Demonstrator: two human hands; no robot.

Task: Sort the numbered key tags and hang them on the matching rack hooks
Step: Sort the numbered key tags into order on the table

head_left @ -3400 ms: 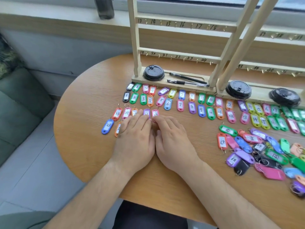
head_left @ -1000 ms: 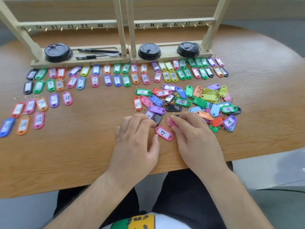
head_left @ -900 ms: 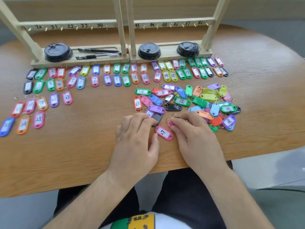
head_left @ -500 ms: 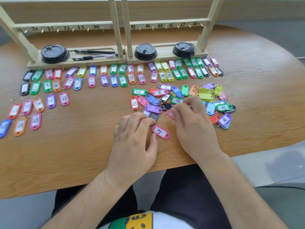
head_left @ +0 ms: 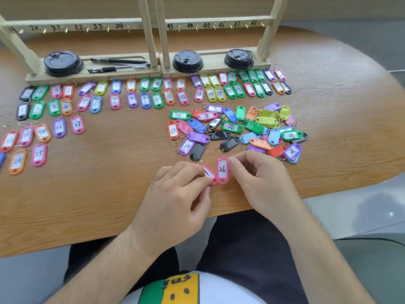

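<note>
Head view has me mid-sort: my right hand [head_left: 260, 181] pinches the pink 26 tag [head_left: 222, 170] near the table [head_left: 98, 194] edge, my left hand [head_left: 175, 194] pinches another pink tag [head_left: 209, 174] (number half hidden), so 26 should next join the purple 26 tag [head_left: 59, 127] far left.
</note>
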